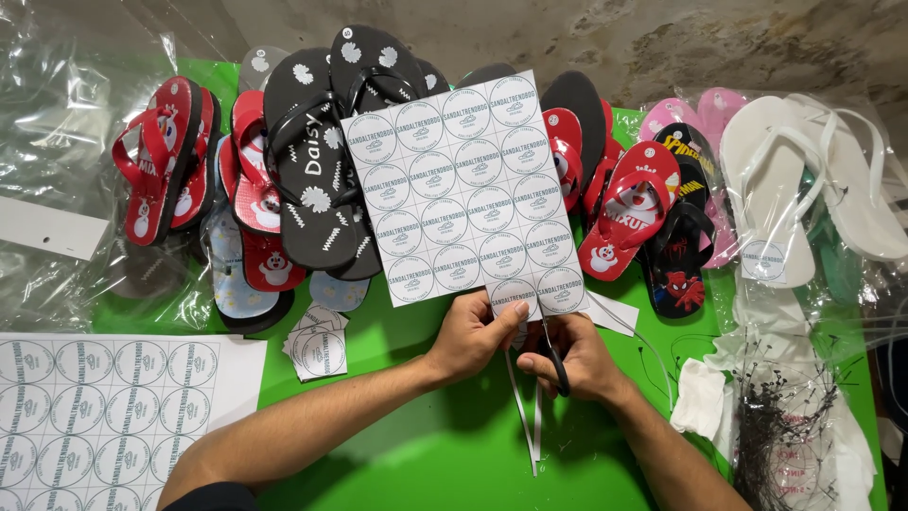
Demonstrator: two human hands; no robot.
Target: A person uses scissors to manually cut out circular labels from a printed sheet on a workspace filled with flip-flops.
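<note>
**Inspector:** While the left hand (473, 333) pinches the lower edge of the sticker sheet (463, 185) between thumb and fingers, the right hand (577, 358) is closed through the handles of a pair of black scissors (558, 364). The blades are mostly hidden behind the fingers, so I cannot tell how far apart they stand.

**Second:** Where does the sheet sit?

**Inspector:** Held up over the green table (426, 454), its top edge overlapping the black flip-flops (312, 161). It carries a grid of round printed labels. Thin white paper strips (530, 416) hang below the hands.

**Second:** Which step do you judge this to be?

**Inspector:** Cutting, in my judgement: trimming along the bottom row, near the lowest middle label. A small stack of cut labels (319, 345) lies just left of the left forearm, and a second uncut sheet (104, 407) waits at the table's near left corner.

**Second:** What does the next move call for?

**Inspector:** Keeping the sheet taut with the left hand and the blades on the white gap between circles, so no printed ring is clipped. The left thumb sits close to the cutting line and wants minding. Red flip-flops (629, 213) and white flip-flops (785, 180) in clear wrap lie well apart from the cut.
</note>
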